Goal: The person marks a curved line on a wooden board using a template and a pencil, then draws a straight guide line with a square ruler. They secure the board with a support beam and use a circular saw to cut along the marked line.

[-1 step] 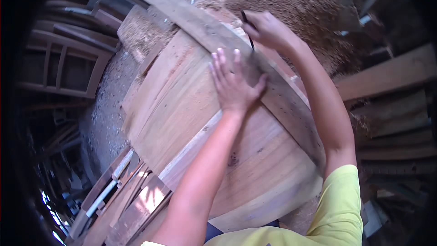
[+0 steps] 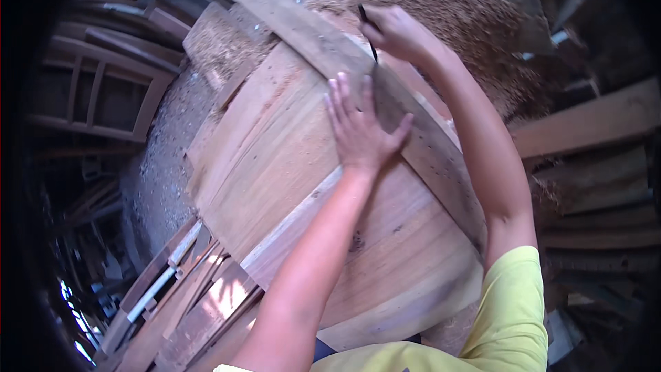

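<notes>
My left hand (image 2: 361,127) lies flat, fingers spread and grasping nothing, pressing on the long grey curved plank (image 2: 310,34) that crosses the pale joined boards (image 2: 275,165) on the bench. My right hand (image 2: 396,31) is clenched round a thin dark pencil (image 2: 367,27), its tip touching the plank just beyond my left fingertips. Sawdust (image 2: 441,0) is heaped beyond; a wooden frame (image 2: 103,96) leans at left.
</notes>
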`<state>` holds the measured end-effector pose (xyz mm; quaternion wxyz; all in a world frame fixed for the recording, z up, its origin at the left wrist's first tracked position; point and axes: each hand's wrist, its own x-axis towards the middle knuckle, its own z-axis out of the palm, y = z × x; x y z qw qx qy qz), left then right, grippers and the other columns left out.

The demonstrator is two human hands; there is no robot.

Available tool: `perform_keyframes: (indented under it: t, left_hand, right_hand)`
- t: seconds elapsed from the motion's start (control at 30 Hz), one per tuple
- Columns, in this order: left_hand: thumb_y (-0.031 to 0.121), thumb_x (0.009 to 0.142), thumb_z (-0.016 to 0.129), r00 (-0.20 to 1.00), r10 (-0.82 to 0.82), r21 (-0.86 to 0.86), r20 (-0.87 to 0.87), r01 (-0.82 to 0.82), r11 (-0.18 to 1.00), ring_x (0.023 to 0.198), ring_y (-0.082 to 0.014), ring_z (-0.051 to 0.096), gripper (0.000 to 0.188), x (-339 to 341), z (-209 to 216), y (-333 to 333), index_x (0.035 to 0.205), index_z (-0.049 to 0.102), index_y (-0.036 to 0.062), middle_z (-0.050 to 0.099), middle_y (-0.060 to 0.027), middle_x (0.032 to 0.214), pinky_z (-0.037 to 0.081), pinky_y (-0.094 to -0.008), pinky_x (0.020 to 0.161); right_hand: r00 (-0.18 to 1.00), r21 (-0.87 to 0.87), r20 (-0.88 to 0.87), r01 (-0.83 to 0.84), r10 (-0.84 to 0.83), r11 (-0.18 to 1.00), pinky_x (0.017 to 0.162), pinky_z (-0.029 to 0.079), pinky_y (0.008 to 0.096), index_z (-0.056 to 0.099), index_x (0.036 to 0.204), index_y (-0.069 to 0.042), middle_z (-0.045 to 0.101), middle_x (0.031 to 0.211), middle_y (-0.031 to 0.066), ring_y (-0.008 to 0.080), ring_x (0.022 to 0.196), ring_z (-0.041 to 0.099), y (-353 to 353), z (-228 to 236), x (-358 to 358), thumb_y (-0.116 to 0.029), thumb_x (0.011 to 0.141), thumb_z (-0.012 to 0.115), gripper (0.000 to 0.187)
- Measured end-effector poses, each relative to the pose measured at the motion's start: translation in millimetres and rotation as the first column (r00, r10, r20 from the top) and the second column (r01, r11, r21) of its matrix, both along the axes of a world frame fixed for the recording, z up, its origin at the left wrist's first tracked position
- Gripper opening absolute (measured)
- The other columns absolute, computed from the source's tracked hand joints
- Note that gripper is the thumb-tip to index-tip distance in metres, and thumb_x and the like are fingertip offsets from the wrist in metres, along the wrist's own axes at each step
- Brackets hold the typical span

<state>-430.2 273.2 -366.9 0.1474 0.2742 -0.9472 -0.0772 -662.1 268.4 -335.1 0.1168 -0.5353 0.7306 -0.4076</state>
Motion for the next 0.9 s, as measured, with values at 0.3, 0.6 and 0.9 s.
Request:
perform_keyframes:
  t: [0.3,0.6,0.9]
  left_hand:
    - [0.067,0.083,0.070,0.998,0.026,0.129,0.064,-0.034,0.991,0.162,-0.0505,0.011,0.108,7,15,-7,0.165,0.029,0.0099,0.016,-0.0329,0.172,0.010,-0.0629,0.132]
    - [0.070,0.083,0.069,1.000,0.022,0.046,0.016,-0.023,0.999,0.162,-0.0506,0.013,0.109,6,7,-9,0.164,0.035,0.0065,0.020,-0.0348,0.171,0.011,-0.0619,0.132]
    - [0.076,0.091,0.063,0.999,0.028,-0.109,-0.039,-0.032,0.994,0.160,-0.0488,0.024,0.098,11,-13,-6,0.161,0.043,0.0107,0.030,-0.0334,0.169,0.016,-0.0566,0.132]
  right_hand:
    - [0.996,0.032,-0.014,0.083,-0.083,0.996,0.074,0.055,0.0470,0.067,0.109,-0.002,0.074,0.085,0.0172,0.0317,0.079,0.073,-180,-2,-23,-0.037,0.109,0.061,0.035]
    - [0.989,-0.088,0.123,0.093,-0.082,0.992,0.087,0.057,0.0459,0.073,0.115,-0.010,0.079,0.106,0.0161,0.0339,0.099,0.075,-150,-31,-6,-0.032,0.106,0.064,0.025]
    - [0.998,-0.181,0.030,0.055,-0.050,0.982,0.070,0.053,0.0502,0.066,0.091,0.000,0.068,0.083,0.0278,0.0370,0.077,0.070,-21,-18,21,-0.020,0.103,0.066,0.023]
